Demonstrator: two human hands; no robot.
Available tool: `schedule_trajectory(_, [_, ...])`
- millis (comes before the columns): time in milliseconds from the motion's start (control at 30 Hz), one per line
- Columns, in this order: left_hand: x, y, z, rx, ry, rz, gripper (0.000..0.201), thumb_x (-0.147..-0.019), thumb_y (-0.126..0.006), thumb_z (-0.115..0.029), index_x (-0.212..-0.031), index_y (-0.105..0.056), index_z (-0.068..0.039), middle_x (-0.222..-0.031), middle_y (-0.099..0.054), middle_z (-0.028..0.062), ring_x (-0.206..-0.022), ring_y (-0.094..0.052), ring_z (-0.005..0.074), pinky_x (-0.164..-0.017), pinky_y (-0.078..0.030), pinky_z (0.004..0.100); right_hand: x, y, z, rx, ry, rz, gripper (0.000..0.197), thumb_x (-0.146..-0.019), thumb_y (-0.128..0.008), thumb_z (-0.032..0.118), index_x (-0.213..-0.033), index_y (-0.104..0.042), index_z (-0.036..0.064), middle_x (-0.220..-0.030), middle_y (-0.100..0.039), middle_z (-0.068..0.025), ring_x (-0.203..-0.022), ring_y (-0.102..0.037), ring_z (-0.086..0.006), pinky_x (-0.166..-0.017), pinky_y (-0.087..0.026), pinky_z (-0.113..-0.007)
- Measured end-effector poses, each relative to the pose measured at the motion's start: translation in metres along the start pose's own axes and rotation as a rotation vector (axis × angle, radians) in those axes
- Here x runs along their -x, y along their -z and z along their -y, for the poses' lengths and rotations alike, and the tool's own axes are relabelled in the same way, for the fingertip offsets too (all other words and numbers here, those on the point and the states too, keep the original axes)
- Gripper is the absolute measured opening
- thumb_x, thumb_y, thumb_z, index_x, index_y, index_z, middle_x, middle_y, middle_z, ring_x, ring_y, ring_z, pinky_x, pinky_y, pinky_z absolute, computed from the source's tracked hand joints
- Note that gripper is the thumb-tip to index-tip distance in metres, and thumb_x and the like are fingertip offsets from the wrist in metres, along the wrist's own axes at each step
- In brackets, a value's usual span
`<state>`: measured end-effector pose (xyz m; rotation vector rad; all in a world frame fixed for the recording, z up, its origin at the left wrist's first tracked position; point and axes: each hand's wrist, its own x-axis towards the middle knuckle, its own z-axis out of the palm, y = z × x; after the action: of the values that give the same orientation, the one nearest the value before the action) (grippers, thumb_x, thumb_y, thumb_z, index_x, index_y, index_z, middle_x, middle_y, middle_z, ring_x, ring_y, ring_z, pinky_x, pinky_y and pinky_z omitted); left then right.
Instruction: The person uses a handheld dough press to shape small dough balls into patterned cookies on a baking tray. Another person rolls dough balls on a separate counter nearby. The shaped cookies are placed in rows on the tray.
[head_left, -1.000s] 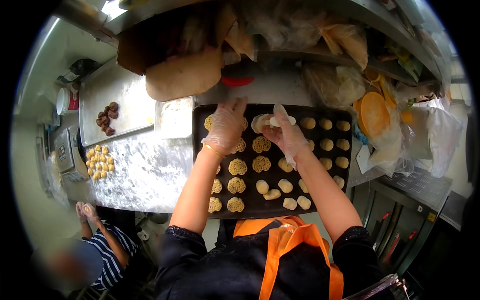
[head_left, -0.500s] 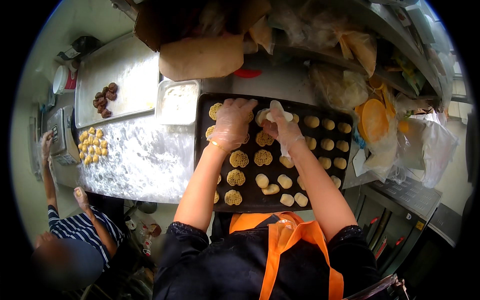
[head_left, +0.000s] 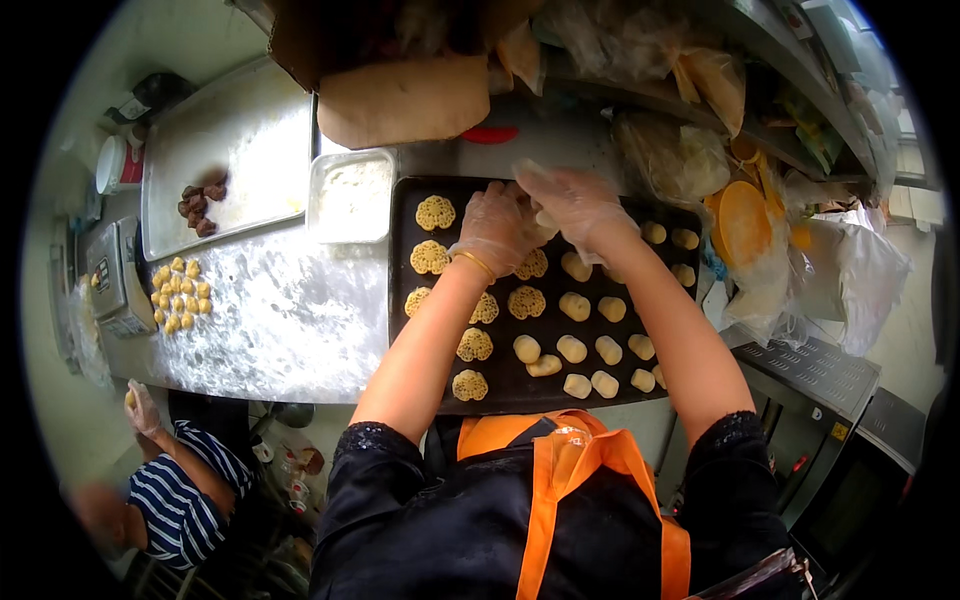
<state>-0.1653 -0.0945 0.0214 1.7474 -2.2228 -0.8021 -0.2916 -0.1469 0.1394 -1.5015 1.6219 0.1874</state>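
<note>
Both my hands, in clear plastic gloves, meet over the far part of a dark baking tray (head_left: 500,392). My left hand (head_left: 497,222) has its fingers bent round a pale piece, apparently a white oval stamp (head_left: 546,218), mostly hidden between the hands. My right hand (head_left: 585,208) is blurred and lies over it, fingers stretched to the left. Flat, patterned cookies (head_left: 435,212) fill the tray's left side. Short, plump rolls of pale dough (head_left: 572,349) lie in rows on the right. What is under my hands cannot be seen.
A container of white flour (head_left: 350,195) adjoins the tray. Farther left are a metal tray (head_left: 262,150) with brown balls (head_left: 200,203), small yellow balls (head_left: 180,293) and a scale (head_left: 118,275). Someone in a striped shirt (head_left: 190,495) works at lower left. A cardboard box flap (head_left: 405,105) overhangs the back.
My right hand, which held the white oval stamp in its fingers, has moved over my left hand's fingertips. The other person has drawn a hand back from the scale.
</note>
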Motion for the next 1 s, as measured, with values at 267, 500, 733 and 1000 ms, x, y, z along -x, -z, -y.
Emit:
schedule_trajectory(267, [-0.001, -0.013, 0.010, -0.086, -0.023, -0.128, 0.059, -0.094, -0.067, -0.042, -0.139, -0.061, -0.004, -0.126, -0.070, 0.0182, -0.122, -0.060, 0.0342, -0.103, -0.047, 0.0440, -0.028, -0.024, 0.020, 0.770, 0.253, -0.013, 0.041, -0.110, -0.045, 0.036, -0.146, -0.052, 0.0172, -0.111, -0.074, -0.0190, -0.104, -0.072, -0.0397, -0.094, -0.056, -0.049])
schedule_trajectory(500, [0.002, -0.011, 0.005, 0.024, 0.009, -0.047, 0.050, -0.094, -0.066, -0.030, -0.133, -0.062, 0.002, -0.126, -0.069, 0.0189, -0.121, -0.061, 0.0347, -0.102, -0.047, 0.0450, -0.034, -0.036, 0.007, 0.939, 0.274, -0.027, 0.060, -0.103, -0.054, 0.018, -0.160, -0.041, 0.0220, -0.113, -0.075, -0.0151, -0.107, -0.072, -0.0353, -0.091, -0.058, -0.046])
schedule_trajectory(733, [0.001, -0.020, 0.014, 0.128, 0.016, 0.034, 0.064, -0.089, -0.072, -0.035, -0.136, -0.055, 0.006, -0.127, -0.068, 0.0214, -0.125, -0.059, 0.0360, -0.104, -0.045, 0.0463, -0.038, -0.049, -0.005, 0.972, 0.321, -0.094, 0.056, -0.099, -0.060, 0.018, -0.153, -0.045, 0.0194, -0.104, -0.077, -0.0125, -0.099, -0.075, -0.0355, -0.089, -0.059, -0.046])
schedule_trajectory(1000, [0.003, 0.000, 0.006, 0.100, 0.011, 0.037, 0.064, -0.090, -0.070, -0.031, -0.141, -0.054, 0.004, -0.132, -0.066, 0.0187, -0.126, -0.057, 0.0348, -0.106, -0.044, 0.0446, -0.031, -0.037, 0.010, 1.002, 0.306, -0.088, 0.071, -0.094, -0.066, 0.010, -0.159, -0.037, 0.0118, -0.121, -0.073, -0.0189, -0.112, -0.072, -0.0353, -0.095, -0.058, -0.046])
